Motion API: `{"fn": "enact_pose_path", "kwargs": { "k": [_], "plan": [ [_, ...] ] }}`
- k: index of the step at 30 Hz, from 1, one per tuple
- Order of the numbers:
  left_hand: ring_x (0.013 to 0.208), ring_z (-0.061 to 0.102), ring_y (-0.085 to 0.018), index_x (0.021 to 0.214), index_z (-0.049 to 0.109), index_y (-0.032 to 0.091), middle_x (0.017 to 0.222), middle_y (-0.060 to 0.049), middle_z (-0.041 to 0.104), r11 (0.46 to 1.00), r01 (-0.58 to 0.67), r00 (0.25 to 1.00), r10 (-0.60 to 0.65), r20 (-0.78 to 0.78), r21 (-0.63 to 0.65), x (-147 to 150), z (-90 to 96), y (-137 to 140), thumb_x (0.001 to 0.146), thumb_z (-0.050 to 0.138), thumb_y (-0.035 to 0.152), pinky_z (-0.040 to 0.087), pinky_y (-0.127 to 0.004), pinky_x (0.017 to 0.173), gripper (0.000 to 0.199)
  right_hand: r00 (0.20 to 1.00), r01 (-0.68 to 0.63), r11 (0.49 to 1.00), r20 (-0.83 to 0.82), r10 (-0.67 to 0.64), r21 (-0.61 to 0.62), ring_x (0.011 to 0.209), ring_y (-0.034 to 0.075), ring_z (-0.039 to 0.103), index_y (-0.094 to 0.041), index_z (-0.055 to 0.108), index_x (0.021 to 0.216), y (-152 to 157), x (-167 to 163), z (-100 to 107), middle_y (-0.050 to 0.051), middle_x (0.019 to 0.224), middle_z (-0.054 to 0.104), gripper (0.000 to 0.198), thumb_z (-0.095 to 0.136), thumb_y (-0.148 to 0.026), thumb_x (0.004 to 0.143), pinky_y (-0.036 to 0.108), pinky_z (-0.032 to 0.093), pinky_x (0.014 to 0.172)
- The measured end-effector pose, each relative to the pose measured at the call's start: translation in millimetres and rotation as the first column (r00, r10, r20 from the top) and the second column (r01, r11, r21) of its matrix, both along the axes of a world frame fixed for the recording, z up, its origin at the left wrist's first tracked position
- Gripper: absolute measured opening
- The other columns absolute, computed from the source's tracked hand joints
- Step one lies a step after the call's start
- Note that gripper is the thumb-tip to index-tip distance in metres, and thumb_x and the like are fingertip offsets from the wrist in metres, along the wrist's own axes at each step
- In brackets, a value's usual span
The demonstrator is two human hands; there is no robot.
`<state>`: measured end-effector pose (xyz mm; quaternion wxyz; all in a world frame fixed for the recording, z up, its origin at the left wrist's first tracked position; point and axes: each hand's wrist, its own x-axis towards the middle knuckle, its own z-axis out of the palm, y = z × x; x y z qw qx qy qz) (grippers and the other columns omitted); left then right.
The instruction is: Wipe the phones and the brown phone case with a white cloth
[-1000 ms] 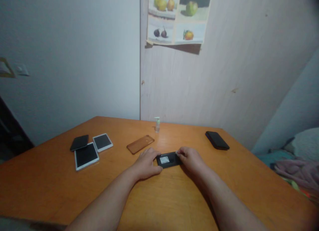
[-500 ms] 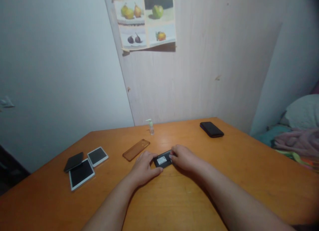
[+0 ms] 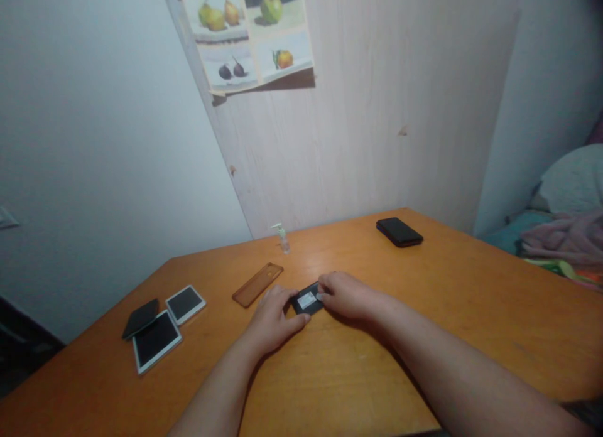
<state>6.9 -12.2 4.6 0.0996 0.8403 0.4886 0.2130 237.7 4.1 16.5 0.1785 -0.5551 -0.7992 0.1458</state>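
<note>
A black phone-like slab (image 3: 301, 305) with a white printed label lies on the table in front of me. At its left end is my left hand (image 3: 276, 318), thumb on the near edge and fingers on the far edge, closed around it. My right hand (image 3: 343, 296) covers the right end, its fingers curled and pinched together over the surface. Whatever sits between those fingertips is too small to make out. Just beyond my left hand rests a brown see-through phone case (image 3: 257, 285).
Two white-framed tablets (image 3: 157, 343) and a dark flat case (image 3: 141, 318) lie at the left, partly overlapping. A small pump bottle (image 3: 283, 239) stands near the back edge. At the back right is a black wallet-like case (image 3: 399, 231). The wooden table (image 3: 471, 311) meets the wall behind.
The view has tilted and shifted slightly. My right hand has moved a little left along the slab, toward the label. My left hand keeps its hold.
</note>
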Motion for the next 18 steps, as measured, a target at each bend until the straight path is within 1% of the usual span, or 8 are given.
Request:
{"fn": "enact_pose_path", "kwargs": {
  "k": [3, 5, 7, 9, 11, 14, 16, 18],
  "plan": [
    [0.1, 0.058, -0.024, 0.118, 0.066, 0.024, 0.105, -0.005, 0.064, 1.0, -0.021, 1.0, 0.021, 0.0, 0.0, 1, 0.6, -2, 0.077, 0.073, 0.045, 0.045, -0.034, 0.087, 0.047, 0.991, 0.131, 0.991, 0.032, -0.131, 0.015, 0.079, 0.021, 0.062, -0.02, 0.065, 0.09, 7, 12, 0, 0.01, 0.091, 0.071, 0.012, 0.054, -0.023, 0.087, 0.027, 0.034, 0.061],
    [0.099, 0.058, -0.024, 0.118, 0.066, 0.024, 0.104, -0.005, 0.064, 1.0, -0.02, 1.0, 0.02, -0.012, -0.005, 1, 0.9, -3, 0.077, 0.073, 0.048, 0.045, -0.034, 0.086, 0.048, 0.982, 0.178, 0.984, 0.054, -0.18, 0.029, 0.081, 0.023, 0.063, -0.018, 0.064, 0.091, 11, 16, -1, 0.014, 0.093, 0.071, 0.015, 0.051, -0.022, 0.088, 0.029, 0.034, 0.062],
    [0.098, 0.058, -0.024, 0.117, 0.067, 0.025, 0.103, -0.005, 0.064, 1.0, -0.022, 0.999, 0.022, -0.026, -0.008, 1, 1.0, -3, 0.077, 0.073, 0.05, 0.045, -0.035, 0.085, 0.048, 0.99, 0.127, 0.991, 0.052, -0.129, 0.032, 0.081, 0.022, 0.062, -0.019, 0.064, 0.09, 11, 14, -3, 0.012, 0.092, 0.071, 0.013, 0.052, -0.024, 0.088, 0.028, 0.035, 0.063],
    [0.097, 0.058, -0.025, 0.117, 0.067, 0.025, 0.102, -0.005, 0.065, 1.0, -0.028, 0.999, 0.028, -0.032, -0.005, 1, 0.6, -3, 0.076, 0.073, 0.051, 0.045, -0.035, 0.084, 0.049, 0.999, 0.022, 1.0, 0.026, -0.023, 0.016, 0.08, 0.02, 0.062, -0.021, 0.063, 0.088, 9, 10, -6, 0.008, 0.09, 0.071, 0.011, 0.053, -0.026, 0.089, 0.027, 0.036, 0.064],
    [0.097, 0.058, -0.025, 0.116, 0.068, 0.025, 0.102, -0.005, 0.065, 0.999, -0.034, 0.999, 0.034, -0.027, 0.004, 1, -0.2, -3, 0.076, 0.073, 0.052, 0.045, -0.035, 0.083, 0.048, 1.0, -0.01, 1.0, 0.018, 0.01, -0.001, 0.079, 0.019, 0.062, -0.021, 0.063, 0.088, 9, 9, -8, 0.007, 0.089, 0.071, 0.011, 0.054, -0.027, 0.088, 0.026, 0.036, 0.064],
    [0.096, 0.058, -0.025, 0.115, 0.069, 0.025, 0.102, -0.005, 0.065, 0.999, -0.037, 0.999, 0.038, -0.019, 0.019, 0, -2.0, -3, 0.075, 0.073, 0.053, 0.044, -0.035, 0.082, 0.049, 0.983, 0.168, 0.986, 0.079, -0.166, -0.019, 0.081, 0.022, 0.064, -0.021, 0.064, 0.09, 16, 20, -8, 0.01, 0.092, 0.071, 0.011, 0.055, -0.026, 0.087, 0.028, 0.037, 0.064],
    [0.096, 0.058, -0.025, 0.114, 0.069, 0.025, 0.101, -0.005, 0.065, 0.999, -0.037, 0.999, 0.038, -0.017, 0.03, 0, -3.5, -3, 0.076, 0.073, 0.052, 0.044, -0.034, 0.081, 0.047, 0.95, 0.294, 0.955, 0.114, -0.289, -0.028, 0.084, 0.025, 0.064, -0.02, 0.066, 0.091, 23, 32, -7, 0.013, 0.095, 0.071, 0.013, 0.055, -0.024, 0.085, 0.03, 0.038, 0.065],
    [0.094, 0.058, -0.024, 0.111, 0.069, 0.024, 0.099, -0.005, 0.065, 0.998, -0.042, 0.999, 0.043, -0.016, 0.047, 0, -5.0, -2, 0.076, 0.073, 0.05, 0.044, -0.033, 0.079, 0.045, 0.923, 0.371, 0.928, 0.124, -0.364, -0.032, 0.086, 0.028, 0.065, -0.018, 0.068, 0.092, 27, 42, -6, 0.016, 0.096, 0.071, 0.015, 0.056, -0.024, 0.084, 0.033, 0.039, 0.068]
  ]
}}
